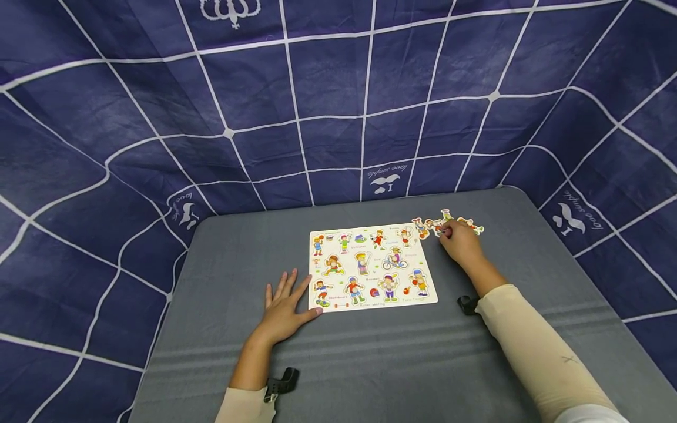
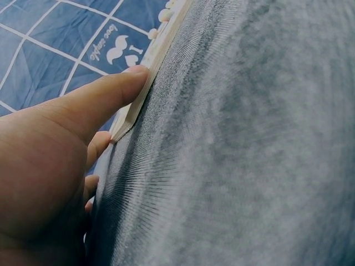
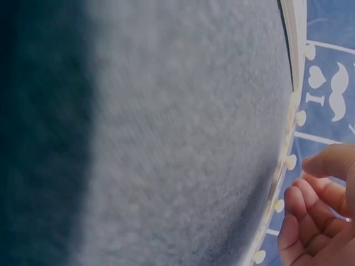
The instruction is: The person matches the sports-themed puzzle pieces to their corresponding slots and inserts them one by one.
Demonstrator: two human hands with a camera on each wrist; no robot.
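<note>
A wooden puzzle board (image 1: 378, 305) printed with sports figures lies flat in the middle of the table. My left hand (image 1: 282, 314) rests with spread fingers at its lower left corner. In the left wrist view, the thumb (image 2: 119, 86) touches the board's edge (image 2: 133, 113). Beyond the board's upper right corner, loose figure pieces (image 1: 421, 228) lie in a cluster. My right hand (image 1: 462, 241) is over them, fingers loosely curled. Close to its fingertips, the right wrist view has small round knobs (image 3: 290, 162) on the pieces. Nothing is visible between thumb and fingers.
Grey cloth covers the table (image 1: 222, 282). Dark blue fabric with white lines (image 1: 333, 141) hangs behind it and along both sides. A black strap (image 1: 282, 382) is on the left wrist, and a black device (image 1: 468, 304) is at the right one.
</note>
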